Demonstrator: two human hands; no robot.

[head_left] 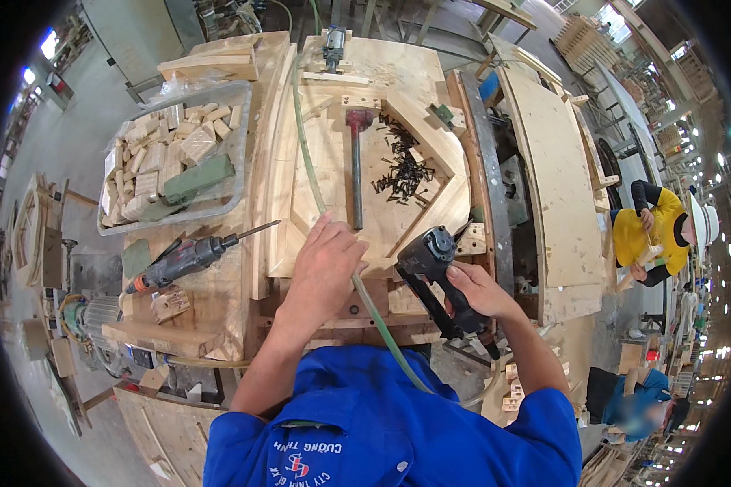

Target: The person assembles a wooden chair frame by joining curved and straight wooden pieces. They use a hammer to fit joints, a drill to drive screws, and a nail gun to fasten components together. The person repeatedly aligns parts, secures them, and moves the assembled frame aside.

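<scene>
My right hand (pixel 481 290) is wrapped round the grip of a black air nail gun (pixel 427 253), held over the near right corner of a light wooden frame (pixel 453 195). Over the frame's near side, my left hand (pixel 326 264) has its fingers curled downward; what they grip is hidden. A green air hose (pixel 308 154) passes under that hand and on toward my body. Inside the frame lies a hammer (pixel 356 174) with a red head and a metal handle. Beside it are many loose black screws (pixel 404 170).
On the left, a clear plastic bin (pixel 242 174) holds wood blocks and a green piece. A cordless drill (pixel 188 260) with a long bit lies in front of it. A clamp cylinder (pixel 333 47) sits at the back. Boards (pixel 552 187) stand right. Two people (pixel 662 227) are farther right.
</scene>
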